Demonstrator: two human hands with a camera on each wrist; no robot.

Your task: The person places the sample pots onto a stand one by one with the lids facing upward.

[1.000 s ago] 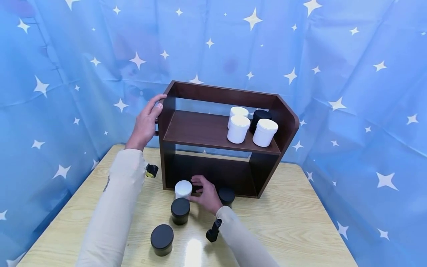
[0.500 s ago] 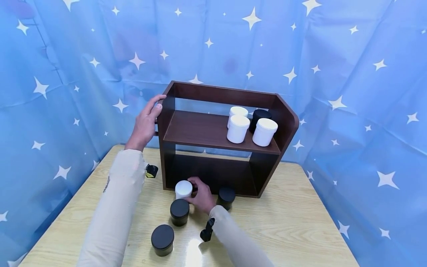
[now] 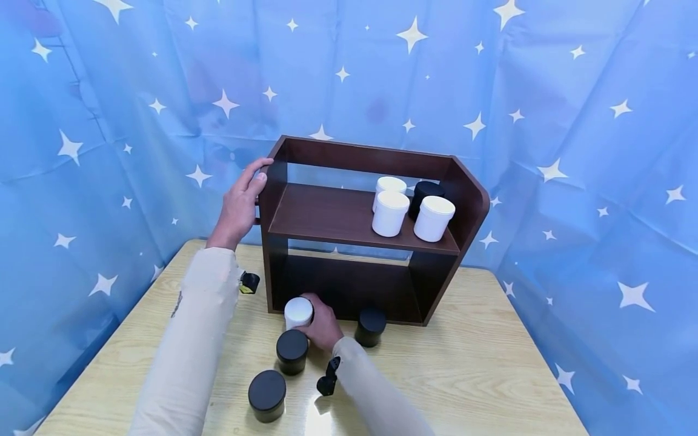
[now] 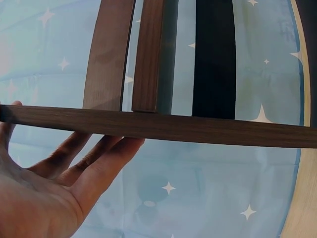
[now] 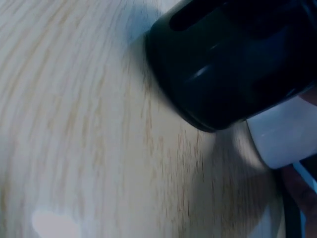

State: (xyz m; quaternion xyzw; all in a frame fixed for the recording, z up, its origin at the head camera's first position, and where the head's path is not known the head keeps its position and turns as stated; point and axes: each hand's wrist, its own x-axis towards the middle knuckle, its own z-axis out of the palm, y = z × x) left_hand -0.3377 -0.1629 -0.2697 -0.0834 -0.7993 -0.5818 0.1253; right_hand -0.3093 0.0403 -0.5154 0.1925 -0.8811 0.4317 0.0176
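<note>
In the head view my right hand (image 3: pixel 324 326) is curled round the right side of a white lidded jar (image 3: pixel 298 312) at the front of the shelf's lower opening. In the right wrist view, part of the white jar (image 5: pixel 287 131) shows behind a black jar, with a fingertip at its base. My left hand (image 3: pixel 240 203) rests against the outer left side of the dark brown shelf (image 3: pixel 327 212). Its fairly straight fingers touch the side panel (image 4: pixel 208 130) in the left wrist view.
One black jar (image 3: pixel 292 351) stands just in front of the white one, another (image 3: pixel 267 395) nearer. A third black jar (image 3: pixel 371 327) is right of my right hand. Several white jars (image 3: pixel 390 214) and a black jar (image 3: pixel 428 195) stand on the upper shelf. Beneath is a wooden table (image 3: pixel 480 363).
My right hand has moved left from beside the white jar and closed round it. The left hand stays on the shelf's side.
</note>
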